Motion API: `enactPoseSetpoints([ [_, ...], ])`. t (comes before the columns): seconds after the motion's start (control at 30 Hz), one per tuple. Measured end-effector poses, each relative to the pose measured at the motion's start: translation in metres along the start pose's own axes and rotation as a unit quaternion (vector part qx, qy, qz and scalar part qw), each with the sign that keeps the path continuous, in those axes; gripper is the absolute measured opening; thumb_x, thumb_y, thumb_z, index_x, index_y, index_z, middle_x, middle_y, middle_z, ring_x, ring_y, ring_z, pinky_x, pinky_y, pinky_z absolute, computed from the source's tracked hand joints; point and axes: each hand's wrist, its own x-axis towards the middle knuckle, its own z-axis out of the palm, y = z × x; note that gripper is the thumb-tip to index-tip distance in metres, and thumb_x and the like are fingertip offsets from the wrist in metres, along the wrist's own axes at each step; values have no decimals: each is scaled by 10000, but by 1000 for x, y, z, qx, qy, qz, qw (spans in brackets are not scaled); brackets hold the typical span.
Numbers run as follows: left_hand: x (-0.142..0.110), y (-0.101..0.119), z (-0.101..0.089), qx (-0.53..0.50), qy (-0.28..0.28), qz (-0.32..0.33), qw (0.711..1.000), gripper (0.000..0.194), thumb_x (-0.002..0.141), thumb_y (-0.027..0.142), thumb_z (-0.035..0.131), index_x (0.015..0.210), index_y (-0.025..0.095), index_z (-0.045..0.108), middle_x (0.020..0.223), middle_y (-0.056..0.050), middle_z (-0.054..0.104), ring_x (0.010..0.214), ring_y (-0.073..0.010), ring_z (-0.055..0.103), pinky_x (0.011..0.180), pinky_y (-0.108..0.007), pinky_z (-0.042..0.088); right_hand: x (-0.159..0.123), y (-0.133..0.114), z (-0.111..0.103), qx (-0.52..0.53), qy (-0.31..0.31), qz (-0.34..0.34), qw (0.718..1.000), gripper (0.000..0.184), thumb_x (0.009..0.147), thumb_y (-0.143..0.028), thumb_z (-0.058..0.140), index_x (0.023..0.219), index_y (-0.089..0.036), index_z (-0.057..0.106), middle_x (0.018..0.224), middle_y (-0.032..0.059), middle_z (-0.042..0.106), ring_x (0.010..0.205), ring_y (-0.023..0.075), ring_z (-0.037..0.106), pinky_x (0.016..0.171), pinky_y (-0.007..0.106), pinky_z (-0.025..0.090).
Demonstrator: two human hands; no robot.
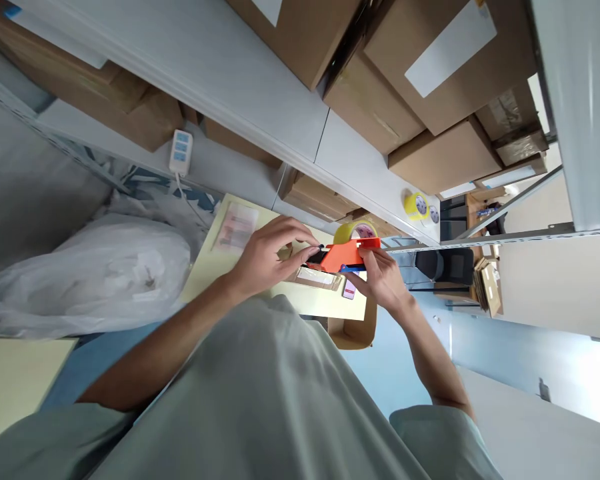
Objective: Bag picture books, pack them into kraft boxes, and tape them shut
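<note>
Orange tape dispenser (347,253) held in two hands above a pale yellow table (207,275), as seen from the wearer's head. The right hand (384,280) grips the rear of the dispenser, with the thumb along its side and the fingers curled beneath. The left hand (270,253) reaches its black front end, where thumb and forefinger are drawn close together; whether they pinch tape or the dispenser itself is too small to tell. A yellow roll of tape (343,233) sits on the dispenser's far side. Below the hands, a small carton (316,276) with a white label lies on the table, and a smartphone (349,289) lies just beside it. A printed sheet (236,227) rests near the table's far left corner. An open cardboard box (353,333) stands lower, by the table's near edge. At left are a translucent plastic bag (95,273) and, higher up, a white power strip (181,152). Above, a grey shelf (260,87) bears stacked cartons (435,53) and, near its right end, another yellow tape roll (416,205).
</note>
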Motion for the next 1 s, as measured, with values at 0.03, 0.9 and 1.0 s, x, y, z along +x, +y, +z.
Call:
enactPoseSetpoints([
  [0.03, -2, -2, 0, -11, -7, -13, 1000, 206, 1058, 466, 721, 972, 293, 792, 959, -36, 800, 957, -226, 758, 885, -393, 662, -1, -2, -1, 9, -11, 6, 1000, 394, 1130, -588, 588, 1317, -243, 623, 956, 105, 792, 893, 313, 781, 801, 450, 679],
  [0.9, -114, -139, 15, -200, 37, -478, 854, 562, 684, 632, 938, 990, 167, 861, 875, -89, 798, 703, -180, 628, 579, -274, 430, 39, -15, -46, 84, -477, 305, 820, 661, 985, -877, 556, 835, -242, 666, 712, 31, 737, 658, 216, 678, 600, 317, 403],
  [1.0, -118, -165, 23, -226, 45, -484, 844, 591, 643, 572, 979, 1054, 166, 856, 800, -66, 761, 675, -168, 600, 560, -266, 398, 46, -14, -48, 101, -456, 324, 823, 699, 955, -913, 557, 804, -239, 661, 694, 30, 723, 642, 207, 666, 593, 315, 404],
])
